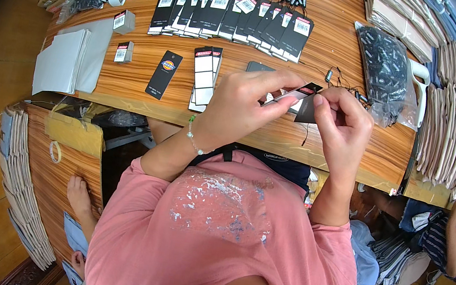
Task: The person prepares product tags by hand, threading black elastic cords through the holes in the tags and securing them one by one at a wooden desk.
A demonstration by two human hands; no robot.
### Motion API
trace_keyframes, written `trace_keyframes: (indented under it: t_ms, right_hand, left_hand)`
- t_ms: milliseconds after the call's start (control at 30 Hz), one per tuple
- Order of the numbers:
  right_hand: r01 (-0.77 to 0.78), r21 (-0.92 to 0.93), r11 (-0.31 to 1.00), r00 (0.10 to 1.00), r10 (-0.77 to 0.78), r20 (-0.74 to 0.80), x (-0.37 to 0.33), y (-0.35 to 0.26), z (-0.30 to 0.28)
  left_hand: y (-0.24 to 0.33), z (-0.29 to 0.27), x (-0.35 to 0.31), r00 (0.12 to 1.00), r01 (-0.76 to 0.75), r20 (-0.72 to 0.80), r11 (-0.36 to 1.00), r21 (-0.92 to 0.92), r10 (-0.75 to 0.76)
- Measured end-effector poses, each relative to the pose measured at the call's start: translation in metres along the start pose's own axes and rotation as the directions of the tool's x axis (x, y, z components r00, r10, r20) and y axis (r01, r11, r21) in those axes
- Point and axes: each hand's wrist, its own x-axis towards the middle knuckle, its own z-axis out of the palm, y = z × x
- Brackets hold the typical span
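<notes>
Just above the table's front edge, my left hand (pixel 245 103) pinches black hang tags (pixel 305 113) between thumb and fingers. My right hand (pixel 346 122) is closed at the tags' right edge, thumb against forefinger; whether it also grips a cord is hidden. A thin black cord end (pixel 305 135) dangles below the tags. Partly behind my left hand lies a dark tag stack (pixel 258 67). Left of that hand are tags with white label panels (pixel 203 77) and a single black tag (pixel 163 75). Loose black cords (pixel 339 76) lie beyond my right hand.
A fanned row of corded black tags (pixel 217 17) spans the back. Two small label stacks (pixel 124 52) and white sheets (pixel 60 64) sit left. At right are a clear bag of black cords (pixel 382 65), a white handled tool (pixel 418 91) and folded garments (pixel 447 134). Another person's hand (pixel 79 194) shows lower left.
</notes>
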Motion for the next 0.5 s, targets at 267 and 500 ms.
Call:
trace_keyframes:
  t_ms: [267,500]
  right_hand:
    - [0.002,0.040,0.999,1.000,-0.002,0.000,-0.002,-0.003,0.000]
    - [-0.105,0.369,0.924,0.994,0.107,0.014,-0.007,0.004,0.004]
  left_hand:
    - [-0.003,-0.003,0.004,0.978,-0.194,0.056,0.978,-0.078,0.199]
    - [-0.006,-0.003,0.007,0.980,-0.158,0.071,0.941,-0.301,0.187]
